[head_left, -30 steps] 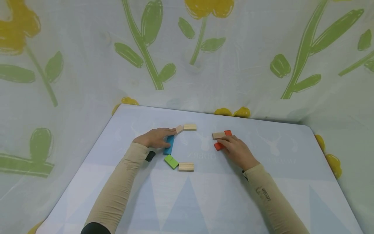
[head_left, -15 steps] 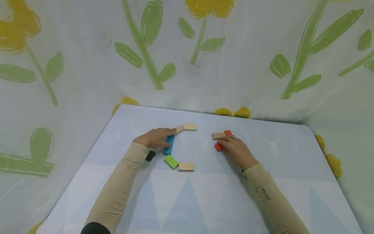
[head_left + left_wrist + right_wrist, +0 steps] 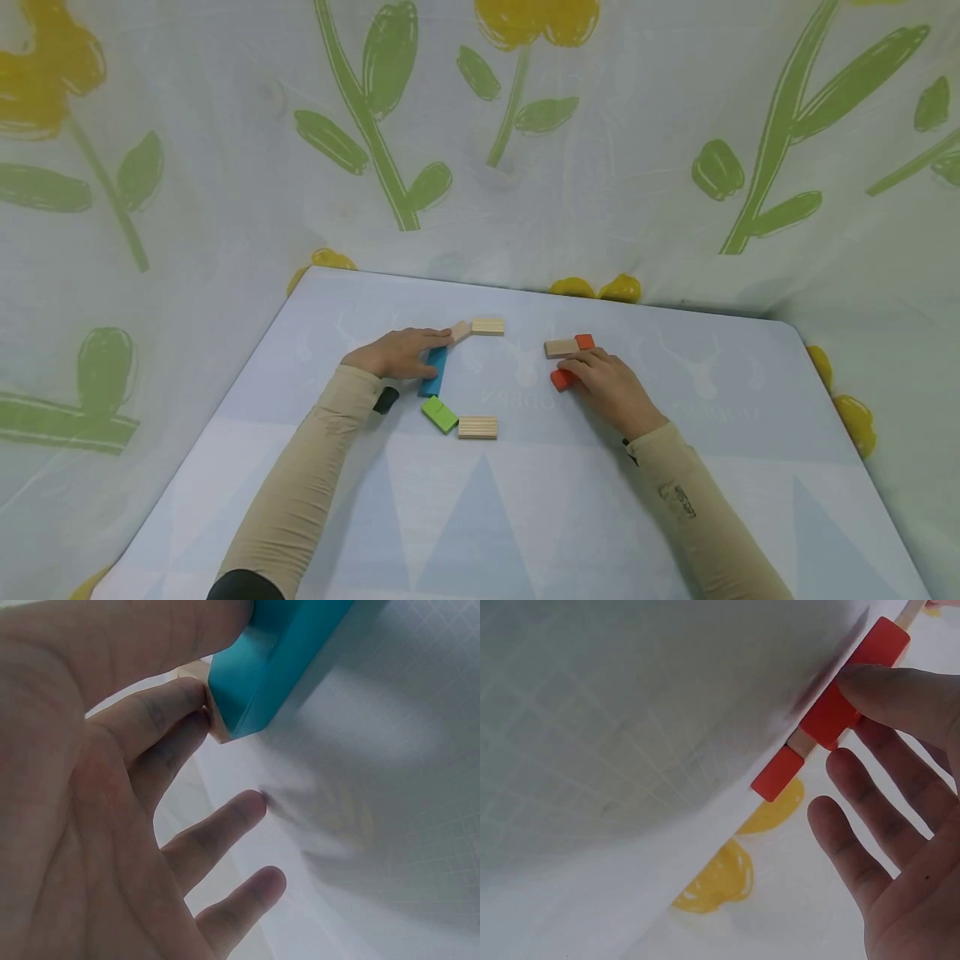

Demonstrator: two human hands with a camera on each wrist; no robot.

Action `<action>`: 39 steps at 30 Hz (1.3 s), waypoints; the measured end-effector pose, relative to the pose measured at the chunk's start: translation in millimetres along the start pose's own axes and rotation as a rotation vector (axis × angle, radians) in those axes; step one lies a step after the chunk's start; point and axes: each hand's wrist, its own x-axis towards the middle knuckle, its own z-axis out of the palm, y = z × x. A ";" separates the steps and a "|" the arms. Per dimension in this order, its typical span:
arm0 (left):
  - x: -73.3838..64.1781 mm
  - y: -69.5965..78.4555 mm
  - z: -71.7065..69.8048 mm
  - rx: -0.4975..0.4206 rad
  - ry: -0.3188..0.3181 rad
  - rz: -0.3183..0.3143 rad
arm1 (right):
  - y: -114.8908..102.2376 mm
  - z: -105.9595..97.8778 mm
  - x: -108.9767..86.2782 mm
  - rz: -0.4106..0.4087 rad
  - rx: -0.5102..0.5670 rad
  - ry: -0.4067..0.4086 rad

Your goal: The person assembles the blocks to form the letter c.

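Observation:
In the head view my left hand (image 3: 397,352) rests at a blue block (image 3: 433,382). Its thumb touches that block while the extended fingers reach a small plain wooden block (image 3: 461,332) at the far end. The left wrist view shows the blue block (image 3: 262,667) under the thumb, two fingertips by the wooden piece and the other fingers spread. My right hand (image 3: 611,385) pinches a red block (image 3: 866,660) between thumb and fingers, standing close over the table. Just beyond it lie another red block (image 3: 585,341) and a plain wooden block (image 3: 561,349).
A ridged wooden block (image 3: 488,327) continues the left row at the back. A green block (image 3: 439,415) and a second ridged wooden block (image 3: 477,428) lie nearer. The pale patterned table (image 3: 600,517) meets a flower-printed curtain (image 3: 600,192) along its far edge.
The red block in my right hand has turned slightly, its left end now a little nearer to me. My left hand and the other blocks stay where they were.

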 end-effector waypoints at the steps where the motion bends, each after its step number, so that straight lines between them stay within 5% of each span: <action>1: -0.2 0.1 0.0 -0.003 0.000 0.000 | -0.3 -0.4 -0.2 -0.003 0.001 0.006; 19: 1.4 -1.5 1.2 -0.001 0.002 0.006 | -14.8 -3.8 0.6 -0.141 0.076 0.103; 39: 0.5 -2.2 1.4 -0.006 0.010 0.013 | -36.7 0.1 1.2 -0.178 0.186 -0.012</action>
